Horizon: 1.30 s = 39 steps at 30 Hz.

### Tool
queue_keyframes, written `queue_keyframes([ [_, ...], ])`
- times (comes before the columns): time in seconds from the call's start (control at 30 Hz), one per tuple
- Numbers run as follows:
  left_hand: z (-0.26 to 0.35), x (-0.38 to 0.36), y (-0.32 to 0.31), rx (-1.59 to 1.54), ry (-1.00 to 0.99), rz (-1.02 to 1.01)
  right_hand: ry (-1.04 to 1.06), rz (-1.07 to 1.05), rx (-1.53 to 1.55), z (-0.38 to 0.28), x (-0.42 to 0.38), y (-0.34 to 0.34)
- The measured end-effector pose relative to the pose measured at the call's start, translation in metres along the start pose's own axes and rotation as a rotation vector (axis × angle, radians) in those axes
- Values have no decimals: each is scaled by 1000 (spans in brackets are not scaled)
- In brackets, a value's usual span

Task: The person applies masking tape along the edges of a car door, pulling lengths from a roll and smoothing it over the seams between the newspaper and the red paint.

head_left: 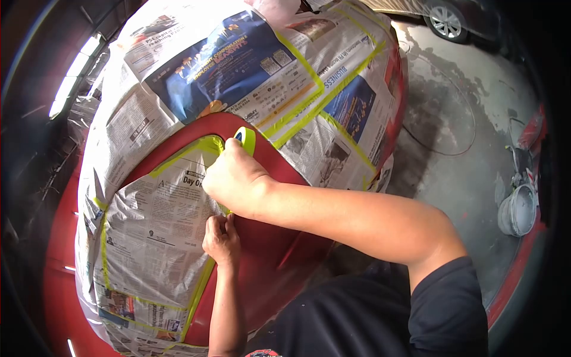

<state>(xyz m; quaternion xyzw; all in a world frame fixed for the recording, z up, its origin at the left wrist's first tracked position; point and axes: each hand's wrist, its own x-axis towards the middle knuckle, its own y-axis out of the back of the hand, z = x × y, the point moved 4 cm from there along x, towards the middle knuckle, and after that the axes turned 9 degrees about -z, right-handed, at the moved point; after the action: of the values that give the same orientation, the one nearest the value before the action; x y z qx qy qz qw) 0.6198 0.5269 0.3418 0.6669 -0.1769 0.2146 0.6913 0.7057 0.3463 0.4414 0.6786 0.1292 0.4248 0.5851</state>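
My right hand (235,178) is closed around a roll of yellow-green masking tape (248,141), held over the upper corner of the newspaper-covered window. Just below it, my left hand (221,241) has its fingertips pinched together on the tape at the window's edge. A newspaper sheet (154,208) covers the window, bordered by a strip of masking tape (201,288) running down its near side. Around it lies bare dull-red car bodywork (270,238). My right hand hides part of the tape and paper beneath it.
More newspaper (223,65), joined with yellow-green tape, covers the car beyond the window. A hose (473,128) lies on the stained concrete floor (440,160). At the right stands a whitish bucket (518,209). Another car's wheel (446,21) shows at the top right.
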Motion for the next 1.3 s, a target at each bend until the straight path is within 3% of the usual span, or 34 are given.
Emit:
queue_keyframes([
  [0.23,5,1,1,-1,-23,50,37,-145,92,-7,3,11],
  [0.53,2,1,-3,-28,15,32,-90,-52,44,18,6,-26],
  [0.8,9,2,-6,90,-101,105,-153,-3,49,15,12,-40],
  [1.03,13,7,-6,94,-150,124,-147,-66,60,14,17,-40],
  [1.1,12,8,-7,88,-128,105,-125,-158,95,15,20,-39],
  [1.3,14,12,-10,52,-64,115,-105,-157,94,14,23,-37],
])
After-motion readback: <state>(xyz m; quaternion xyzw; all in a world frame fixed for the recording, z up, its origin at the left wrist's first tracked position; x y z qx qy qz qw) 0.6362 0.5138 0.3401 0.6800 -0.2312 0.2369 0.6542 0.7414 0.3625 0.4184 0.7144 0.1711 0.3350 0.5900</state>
